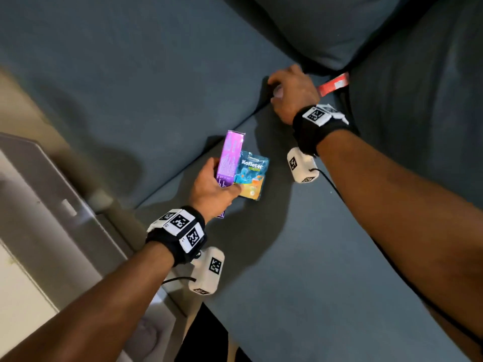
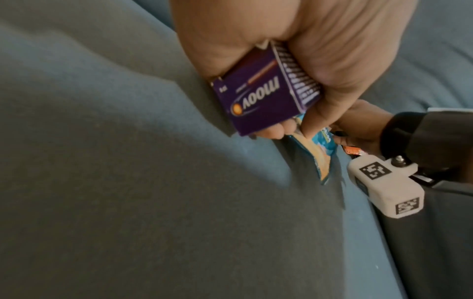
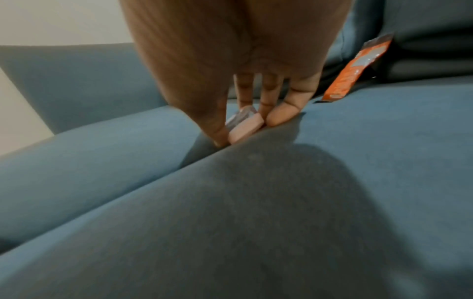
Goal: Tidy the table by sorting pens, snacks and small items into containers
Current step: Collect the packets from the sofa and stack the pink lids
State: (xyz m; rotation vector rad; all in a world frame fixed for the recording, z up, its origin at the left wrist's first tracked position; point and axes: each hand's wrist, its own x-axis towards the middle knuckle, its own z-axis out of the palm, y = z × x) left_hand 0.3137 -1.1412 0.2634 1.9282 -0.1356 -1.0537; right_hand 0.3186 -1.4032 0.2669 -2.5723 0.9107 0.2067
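Observation:
My left hand (image 1: 211, 186) grips a purple Moov box (image 1: 231, 156) and pinches a blue and orange Koflet-H sachet (image 1: 252, 176) beside it. The wrist view shows the same box (image 2: 263, 97) under my thumb, with the sachet (image 2: 399, 149) hanging below. My right hand (image 1: 290, 92) reaches down to the seam between two sofa cushions. Its thumb and fingers (image 3: 281, 115) close around a small pink block (image 3: 245, 129) with a grey end, which lies in that seam. A red-orange sachet (image 1: 334, 84) leans against the back cushion to the right of that hand.
Everything lies on a blue-grey sofa seat (image 1: 326, 257) with a back cushion (image 1: 326, 30) at the top right. A grey cabinet or table edge (image 1: 52, 194) stands to the left. The red-orange sachet (image 3: 355, 68) also shows in the right wrist view.

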